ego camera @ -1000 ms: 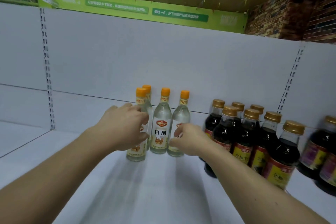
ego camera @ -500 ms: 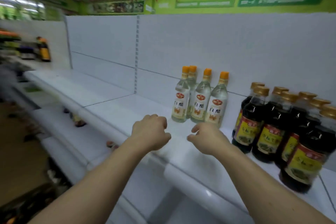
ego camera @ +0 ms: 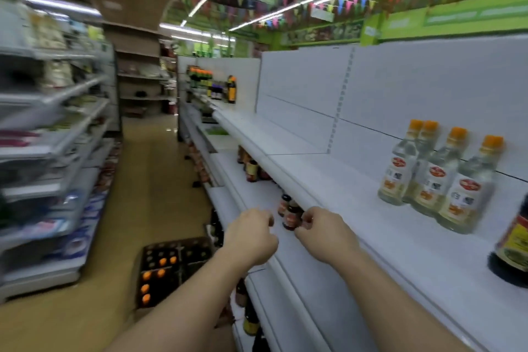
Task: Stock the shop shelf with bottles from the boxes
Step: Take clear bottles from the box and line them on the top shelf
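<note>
White shelf (ego camera: 343, 180) holds clear bottles (ego camera: 437, 177); my left hand (ego camera: 251, 234) and right hand (ego camera: 323, 230) hover at its edge, curled, empty.

Bare shelf (ego camera: 328, 180) lies open left of the clear bottles (ego camera: 437, 177); a dark bottle (ego camera: 511, 248) blocks the right end.

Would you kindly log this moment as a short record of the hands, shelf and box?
left hand: fingers curled, empty
right hand: fingers curled, empty
top shelf: holds four upright clear bottles with orange caps, one dark bottle at frame right
box: on the floor, orange caps visible inside
</note>
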The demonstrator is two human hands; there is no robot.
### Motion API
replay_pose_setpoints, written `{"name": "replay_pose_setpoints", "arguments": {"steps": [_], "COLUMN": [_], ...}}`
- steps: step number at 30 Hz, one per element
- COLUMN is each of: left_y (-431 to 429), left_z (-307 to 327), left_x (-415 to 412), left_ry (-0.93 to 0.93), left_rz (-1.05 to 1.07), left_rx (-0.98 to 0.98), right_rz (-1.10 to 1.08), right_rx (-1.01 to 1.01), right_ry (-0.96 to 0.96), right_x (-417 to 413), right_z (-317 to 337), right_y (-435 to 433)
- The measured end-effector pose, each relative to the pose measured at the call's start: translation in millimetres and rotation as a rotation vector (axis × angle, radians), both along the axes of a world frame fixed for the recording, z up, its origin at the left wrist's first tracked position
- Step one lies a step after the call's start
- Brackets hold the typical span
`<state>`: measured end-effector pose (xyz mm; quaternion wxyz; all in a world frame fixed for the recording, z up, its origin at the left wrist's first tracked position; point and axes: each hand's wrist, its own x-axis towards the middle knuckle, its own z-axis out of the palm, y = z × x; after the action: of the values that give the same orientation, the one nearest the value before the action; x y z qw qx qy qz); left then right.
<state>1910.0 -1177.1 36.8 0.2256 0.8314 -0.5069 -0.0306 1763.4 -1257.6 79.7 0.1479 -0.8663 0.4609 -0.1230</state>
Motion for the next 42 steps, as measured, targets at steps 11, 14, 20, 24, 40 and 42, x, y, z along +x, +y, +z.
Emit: {"name": "replay_pose_setpoints", "arguments": {"steps": [11,14,20,24,40,42], "left_y": [99,105,97,90,70,64], "left_z": [-94,-133,-221,-281,-571,-614], "left_x": [104,134,205,245,256,249], "left_ry": [0.123,0.159,0.265,0.339,0.504,0.538], "left_rz": [0.28,0.309,0.286,0.22,0.145,0.153], "left_rx": [0.202,0.266,0.43,0.564,0.865,0.873], "right_rz": [0.278,0.29,0.26,0.242,0.268,0.244], "right_rx": [0.21,0.268,0.36,0.397,0.833,0.836], "right_ry": [0.128,0.192,0.304,0.398,0.711,0.72], "right_x": [132,165,226,257,298,299], "right_z": [-88,-124,-207,-271,-612,-658], "right_y": [25,29,17,5,-15,-22]}}
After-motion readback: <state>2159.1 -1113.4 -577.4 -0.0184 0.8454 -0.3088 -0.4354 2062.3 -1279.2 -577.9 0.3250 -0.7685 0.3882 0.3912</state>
